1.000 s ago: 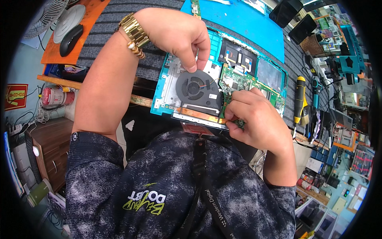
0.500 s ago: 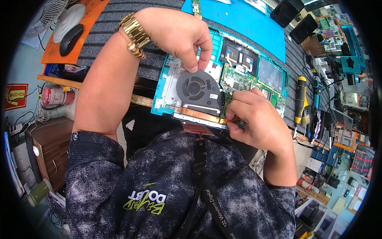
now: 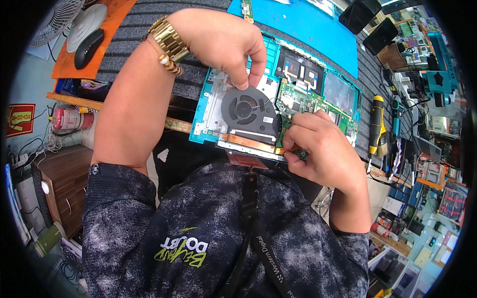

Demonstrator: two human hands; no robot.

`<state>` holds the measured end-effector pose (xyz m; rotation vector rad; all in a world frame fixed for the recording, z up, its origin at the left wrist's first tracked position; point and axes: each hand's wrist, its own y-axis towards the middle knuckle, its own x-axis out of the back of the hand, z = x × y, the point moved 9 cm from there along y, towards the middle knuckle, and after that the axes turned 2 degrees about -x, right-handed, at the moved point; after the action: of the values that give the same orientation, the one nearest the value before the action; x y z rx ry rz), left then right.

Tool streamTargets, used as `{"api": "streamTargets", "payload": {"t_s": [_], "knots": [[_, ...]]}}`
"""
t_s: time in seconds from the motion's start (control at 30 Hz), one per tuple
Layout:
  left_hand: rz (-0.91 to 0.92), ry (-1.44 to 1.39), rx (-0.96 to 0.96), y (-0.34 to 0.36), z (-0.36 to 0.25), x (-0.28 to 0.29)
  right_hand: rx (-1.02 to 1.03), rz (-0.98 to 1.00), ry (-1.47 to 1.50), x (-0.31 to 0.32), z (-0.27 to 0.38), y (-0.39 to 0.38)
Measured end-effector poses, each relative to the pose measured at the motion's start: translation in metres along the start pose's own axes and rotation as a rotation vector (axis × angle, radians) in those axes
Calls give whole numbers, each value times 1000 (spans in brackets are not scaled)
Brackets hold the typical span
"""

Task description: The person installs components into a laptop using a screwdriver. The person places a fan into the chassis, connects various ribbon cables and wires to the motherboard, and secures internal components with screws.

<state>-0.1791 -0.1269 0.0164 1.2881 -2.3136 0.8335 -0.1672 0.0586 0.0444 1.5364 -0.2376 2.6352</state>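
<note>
An opened laptop base (image 3: 200, 116) with a teal rim lies at the near edge of the bench, its inside facing up. In its left half sits a round black cooling fan (image 3: 243, 110). My left hand (image 3: 223, 44) reaches over from the far side and pinches the fan's far edge between thumb and fingers. Along the near side runs a copper heat pipe (image 3: 251, 143). My right hand (image 3: 318, 149) is closed at the pipe's right end, over the green circuit board (image 3: 298, 102); its fingertips partly hide what they grip.
A blue mat (image 3: 308, 30) lies beyond the laptop on the grey ribbed bench cover (image 3: 134, 44). To the right are a yellow-black screwdriver (image 3: 376, 124) and a brush (image 3: 382, 144). A black computer mouse (image 3: 89, 49) rests at the far left, near a desk fan (image 3: 52, 22).
Almost nothing differs. The laptop base and the fan have shifted very slightly to the right, with both hands keeping their places on them.
</note>
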Motion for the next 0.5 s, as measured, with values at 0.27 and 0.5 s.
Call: {"api": "streamTargets", "payload": {"t_s": [0.27,0.5], "knots": [[20,27,34,1,3,-3,0,-2,-15,0,-1,0],[19,24,3,-1,-1,-2,0,-4,-13,1,0,-1]]}}
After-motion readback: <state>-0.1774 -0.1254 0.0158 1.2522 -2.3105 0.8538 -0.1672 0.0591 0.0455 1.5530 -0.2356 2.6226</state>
